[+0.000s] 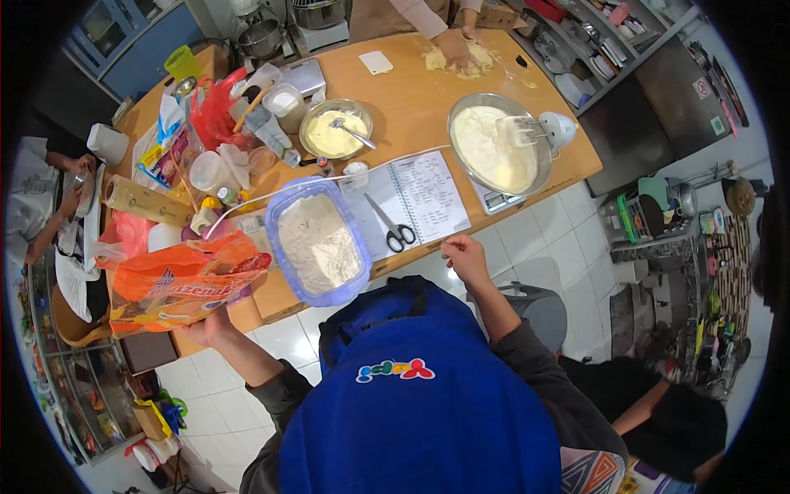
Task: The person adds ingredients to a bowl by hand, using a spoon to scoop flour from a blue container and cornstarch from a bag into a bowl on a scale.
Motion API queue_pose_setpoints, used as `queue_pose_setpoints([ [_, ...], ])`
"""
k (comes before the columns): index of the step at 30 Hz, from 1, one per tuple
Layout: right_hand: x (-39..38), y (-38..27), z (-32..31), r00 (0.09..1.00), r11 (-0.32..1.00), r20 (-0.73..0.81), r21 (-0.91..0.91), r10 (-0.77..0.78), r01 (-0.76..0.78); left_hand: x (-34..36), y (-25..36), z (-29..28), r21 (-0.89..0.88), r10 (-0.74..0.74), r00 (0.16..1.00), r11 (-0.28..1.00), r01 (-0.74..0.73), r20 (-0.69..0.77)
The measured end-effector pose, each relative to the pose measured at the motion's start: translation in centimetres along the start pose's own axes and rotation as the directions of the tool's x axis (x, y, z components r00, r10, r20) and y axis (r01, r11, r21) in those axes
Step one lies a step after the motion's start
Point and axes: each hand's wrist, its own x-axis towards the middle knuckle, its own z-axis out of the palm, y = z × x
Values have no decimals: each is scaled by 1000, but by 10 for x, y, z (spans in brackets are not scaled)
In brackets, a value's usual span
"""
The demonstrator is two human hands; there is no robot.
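Observation:
My left hand [211,326] grips an orange plastic flour bag [179,280] from below, at the near left of the table. Part of that hand is hidden behind the bag. Right of the bag stands a lilac tub [359,276] with pale flour [317,235] in it. My right hand [467,260] hovers just off the table's front edge, fingers loosely bent and slightly apart, with nothing visible in them. Nearest to it are an open spiral notebook [428,198] and black-handled scissors [398,237] lying on its page.
A steel bowl of white cream [494,152] with a hand mixer [555,130] stands on a scale [499,202]. Behind the tub is a bowl of yellow mixture [336,136]. A co-worker's hands [453,51] press dough at the far side. Bags and jars crowd the left.

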Motion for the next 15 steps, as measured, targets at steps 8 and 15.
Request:
queue_pose_setpoints([
  [8, 38, 25, -14, 978, 960, 110, -202, -176, 196, -38, -26, 23, 39, 222, 972, 975, -220, -70],
  [15, 44, 19, -4, 976, 936, 96, -280, -194, 213, -42, -24, 32, 40, 186, 983, 982, -186, 11],
])
